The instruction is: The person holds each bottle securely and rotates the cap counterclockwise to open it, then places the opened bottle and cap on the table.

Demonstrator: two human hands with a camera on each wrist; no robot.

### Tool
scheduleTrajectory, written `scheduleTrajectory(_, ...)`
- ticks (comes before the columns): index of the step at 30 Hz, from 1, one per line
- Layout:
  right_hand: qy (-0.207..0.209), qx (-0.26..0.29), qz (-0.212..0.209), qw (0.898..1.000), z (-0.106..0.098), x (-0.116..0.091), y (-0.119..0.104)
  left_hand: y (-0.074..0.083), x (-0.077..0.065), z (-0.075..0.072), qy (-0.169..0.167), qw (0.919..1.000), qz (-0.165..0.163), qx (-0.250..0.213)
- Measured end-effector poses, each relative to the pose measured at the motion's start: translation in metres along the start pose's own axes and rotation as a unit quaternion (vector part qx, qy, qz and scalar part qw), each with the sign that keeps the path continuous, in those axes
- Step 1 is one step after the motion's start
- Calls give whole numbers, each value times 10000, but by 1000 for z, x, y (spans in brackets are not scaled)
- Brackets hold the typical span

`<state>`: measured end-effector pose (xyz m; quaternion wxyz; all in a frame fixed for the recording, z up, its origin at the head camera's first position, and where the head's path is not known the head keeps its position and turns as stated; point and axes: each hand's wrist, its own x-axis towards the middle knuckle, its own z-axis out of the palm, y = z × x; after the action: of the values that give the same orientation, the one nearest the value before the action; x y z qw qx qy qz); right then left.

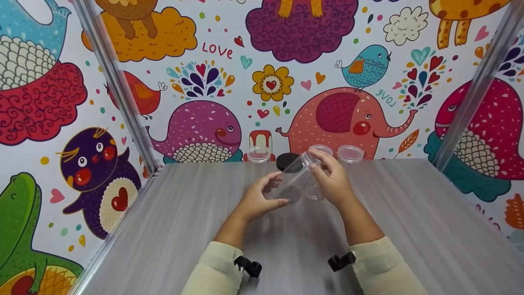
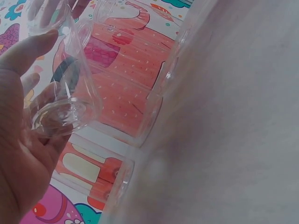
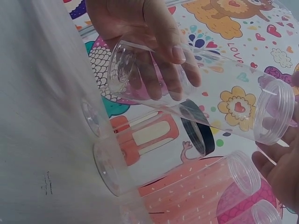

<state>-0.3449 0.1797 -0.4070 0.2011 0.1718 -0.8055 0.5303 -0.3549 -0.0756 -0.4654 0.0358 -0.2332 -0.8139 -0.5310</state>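
Observation:
A clear plastic jar (image 1: pixel 290 180) with a threaded neck leans to the right between my two hands. Its neck has no lid on it. My left hand (image 1: pixel 254 200) holds the jar near its base, the thumb on one side and the fingers behind, as the right wrist view also shows. Up at the neck, my right hand (image 1: pixel 333 178) grips the threaded rim (image 3: pixel 276 111) between thumb and fingers. Just behind the held jar stands another clear jar with a black lid (image 1: pixel 287 161); part of that jar is hidden.
More clear jars stand upright at the back of the grey table (image 1: pixel 184 221): a left one (image 1: pixel 258 155), one behind my right hand (image 1: pixel 314 191) and a right one (image 1: pixel 351 154). A patterned wall (image 1: pixel 204 86) closes the back, with metal posts (image 1: pixel 123 86) at the corners.

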Motion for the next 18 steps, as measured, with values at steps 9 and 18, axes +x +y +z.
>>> scheduleTrajectory(9,156,-821,626,9945,-2,2,-1,0,0,0,-28,10000,22,51)
scheduleTrajectory(18,295,-824,430,9952,2,2,-1,0,0,0,-26,9999,-90,34)
